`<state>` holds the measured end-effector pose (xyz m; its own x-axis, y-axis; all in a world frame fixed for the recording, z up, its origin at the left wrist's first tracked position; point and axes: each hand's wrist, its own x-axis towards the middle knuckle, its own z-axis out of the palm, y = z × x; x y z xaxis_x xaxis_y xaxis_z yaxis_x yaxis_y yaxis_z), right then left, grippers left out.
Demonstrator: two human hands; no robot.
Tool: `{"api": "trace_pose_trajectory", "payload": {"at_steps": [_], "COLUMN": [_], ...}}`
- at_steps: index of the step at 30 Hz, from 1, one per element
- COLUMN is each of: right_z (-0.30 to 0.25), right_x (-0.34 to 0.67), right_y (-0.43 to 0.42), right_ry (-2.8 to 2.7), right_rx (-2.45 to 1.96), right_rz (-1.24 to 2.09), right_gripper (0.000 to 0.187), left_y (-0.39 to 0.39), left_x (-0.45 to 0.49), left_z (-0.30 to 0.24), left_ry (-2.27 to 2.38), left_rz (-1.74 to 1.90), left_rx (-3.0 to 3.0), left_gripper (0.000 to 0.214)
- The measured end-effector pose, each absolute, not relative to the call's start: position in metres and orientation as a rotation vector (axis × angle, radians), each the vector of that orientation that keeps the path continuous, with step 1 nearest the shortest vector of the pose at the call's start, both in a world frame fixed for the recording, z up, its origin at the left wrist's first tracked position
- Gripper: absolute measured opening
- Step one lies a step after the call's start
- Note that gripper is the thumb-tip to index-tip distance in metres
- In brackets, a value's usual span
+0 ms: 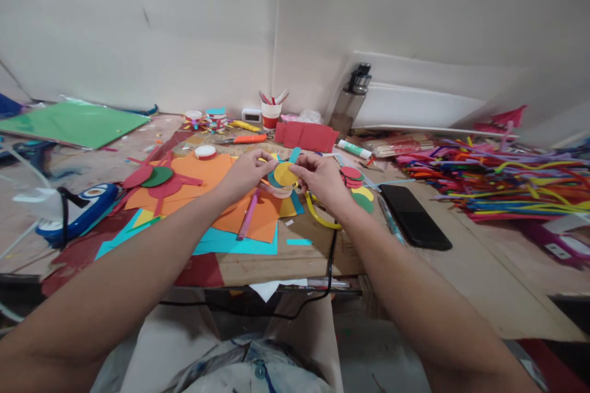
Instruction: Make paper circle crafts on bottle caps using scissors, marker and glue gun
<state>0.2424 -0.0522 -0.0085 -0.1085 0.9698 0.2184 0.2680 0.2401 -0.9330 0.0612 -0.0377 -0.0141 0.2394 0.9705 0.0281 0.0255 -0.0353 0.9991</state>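
Both my hands meet over the middle of the work table [461, 270]. My left hand [246, 173] and my right hand [320, 177] pinch a small paper piece between them: a yellow paper circle [285, 174] on a teal circle, with a teal strip [295, 155] sticking up from it. The fingers of both hands are closed on its edges. Just below it sits a small tape roll [281, 191]. Under my hands lie orange paper sheets [207, 178] and cyan sheets [239, 242], with a pink pen [249, 215] on them.
A black phone [413, 217] lies right of my hands, beside red, yellow and green paper circles [357, 187]. A heap of coloured pipe cleaners [498, 181] fills the right. Behind are red paper [306, 135], a glue stick [354, 148], a cup of pens [270, 112], a bottle [350, 101]. A green sheet [74, 123] lies far left.
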Motion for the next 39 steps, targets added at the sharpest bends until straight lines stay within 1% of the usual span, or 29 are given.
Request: {"api": "trace_pose_trajectory", "payload": {"at_steps": [3,6,16,19,24,30,33,35,38,39], "right_z": [-0.01,-0.01,-0.01,-0.013,-0.015,-0.014,-0.015,-0.016,-0.019,-0.019], "right_x": [0.243,0.242,0.244,0.245,0.242,0.239,0.24,0.242,0.242,0.242], "right_y": [-0.052,-0.053,-0.053,-0.051,-0.051,-0.054,-0.053,-0.052,-0.05,-0.049], "right_ry": [-1.604,-1.611,-1.675,-1.706,-1.692,-1.653,-1.675,-1.693,-1.73,-1.735], "right_rx": [-1.179,-1.171,-1.207,-1.218,-1.198,-1.221,-1.235,-1.236,-1.239,-1.238], "right_rz": [0.884,0.813,0.696,0.628,0.617,0.567,0.489,0.497,0.572,0.599], "right_gripper": [0.027,0.015,0.007,0.007,0.01,0.023,0.025,0.023,0.013,0.012], "left_y": [-0.037,-0.034,-0.035,-0.036,-0.037,-0.036,-0.037,-0.037,-0.037,-0.036], "left_x": [0.062,0.062,0.064,0.064,0.064,0.064,0.064,0.064,0.064,0.064], "left_z": [-0.017,-0.021,-0.019,-0.019,-0.021,-0.022,-0.022,-0.021,-0.021,-0.022], "left_ry": [0.902,0.84,0.786,0.768,0.776,0.774,0.768,0.762,0.755,0.755], "left_rz": [1.042,1.054,1.07,1.067,1.045,1.052,1.075,1.087,1.077,1.066], "left_rx": [1.272,1.296,1.348,1.388,1.449,1.495,1.486,1.474,1.449,1.436], "left_gripper": [0.035,0.036,0.043,0.044,0.04,0.036,0.035,0.034,0.034,0.034]}}
